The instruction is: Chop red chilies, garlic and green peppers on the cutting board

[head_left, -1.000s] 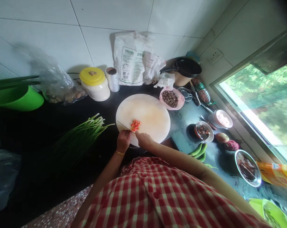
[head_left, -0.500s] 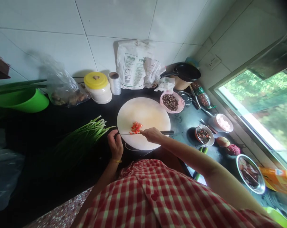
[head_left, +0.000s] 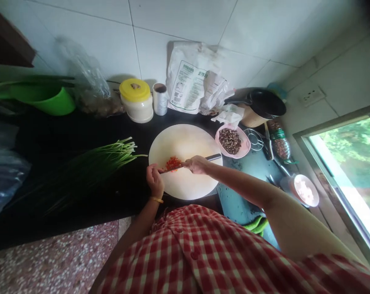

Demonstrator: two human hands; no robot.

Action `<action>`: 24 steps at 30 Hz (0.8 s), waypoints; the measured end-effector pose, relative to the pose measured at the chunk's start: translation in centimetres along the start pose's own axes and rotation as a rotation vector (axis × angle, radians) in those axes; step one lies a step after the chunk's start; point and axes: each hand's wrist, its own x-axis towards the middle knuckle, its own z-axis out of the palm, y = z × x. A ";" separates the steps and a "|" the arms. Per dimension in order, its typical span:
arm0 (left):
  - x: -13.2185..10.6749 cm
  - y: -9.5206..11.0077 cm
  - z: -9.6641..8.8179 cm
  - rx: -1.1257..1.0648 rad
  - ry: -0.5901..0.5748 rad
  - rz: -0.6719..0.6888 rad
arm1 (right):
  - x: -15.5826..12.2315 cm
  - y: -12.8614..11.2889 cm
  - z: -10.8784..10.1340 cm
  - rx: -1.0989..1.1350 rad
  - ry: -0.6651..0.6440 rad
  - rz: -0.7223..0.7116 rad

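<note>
A knife [head_left: 171, 168] lies across the front half of a round white cutting board [head_left: 185, 188], its dark handle sticking out to the right. My right hand [head_left: 197, 165] is closed around the knife near the back of the blade. At the blade's far end, by the board's left edge, my left hand [head_left: 155, 179] has its fingers curled on the tip. A small heap of chopped red pepper [head_left: 173, 162] sits right against the blade, partly hidden by it.
Left of the board lies a bunch of green scallions [head_left: 111, 157]. A pink bowl of speckled beans [head_left: 230, 141] stands at the board's right. Behind are a yellow-lidded jar [head_left: 136, 102], a plastic-film roll [head_left: 160, 100], a white bag [head_left: 185, 77] and a black pan [head_left: 266, 104].
The view has swung to the right side of the room. The knife has tilted, its handle end now farther back, and both hands stay on it by the red pepper.
</note>
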 end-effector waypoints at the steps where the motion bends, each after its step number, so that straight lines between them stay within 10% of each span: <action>1: -0.1 0.2 0.3 0.041 0.031 0.034 | 0.0 0.2 0.5 -0.005 0.021 -0.004; 10: 2.4 0.1 1.6 0.070 0.158 -0.041 | 1.1 1.0 -0.5 0.021 0.093 0.018; 24: 4.8 0.5 2.5 0.120 0.023 0.033 | 1.9 1.5 -0.4 0.077 0.154 0.117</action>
